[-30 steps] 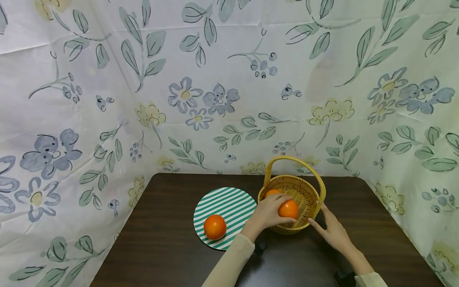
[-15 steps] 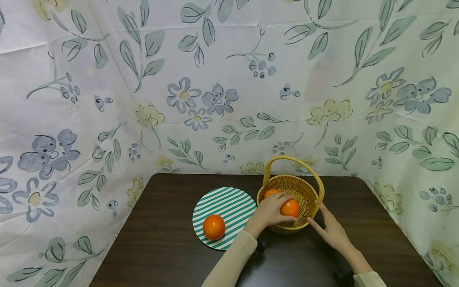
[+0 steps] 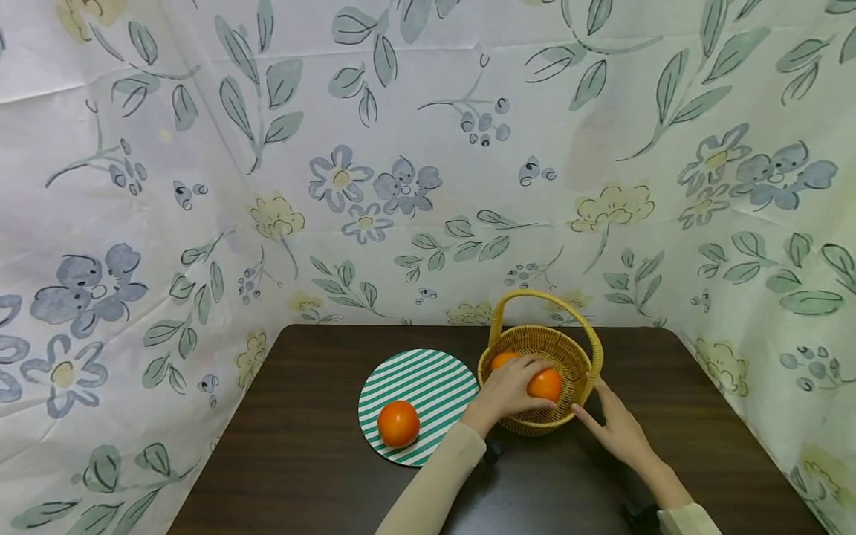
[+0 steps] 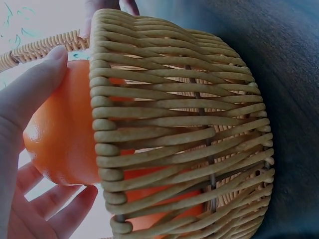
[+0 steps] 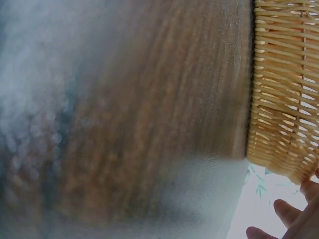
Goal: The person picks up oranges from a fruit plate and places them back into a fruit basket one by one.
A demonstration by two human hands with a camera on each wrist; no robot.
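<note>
My left hand (image 3: 511, 392) holds an orange (image 3: 545, 385) at the mouth of a yellow wicker basket (image 3: 531, 426). In the left wrist view, its thumb lies over one side of the shiny orange (image 4: 65, 129), with the other fingers spread below, right at the woven rim. Another orange (image 3: 503, 360) sits inside the basket, partly behind my left hand. My right hand (image 3: 618, 427) rests at the basket's right side near the handle's foot, fingers extended and thumb apart. A third orange (image 3: 398, 424) lies on a round green-and-white striped mat (image 3: 428, 371).
The basket's tall arched handle (image 3: 535, 295) rises over its opening. Everything stands on a dark wooden table (image 3: 301, 431), with a floral cloth (image 3: 401, 111) hanging behind it and along both sides. The striped mat lies just left of the basket.
My left hand has moved slightly right with the orange, farther over the basket. The right hand stays at the basket's side; the whole view has shifted a little.
</note>
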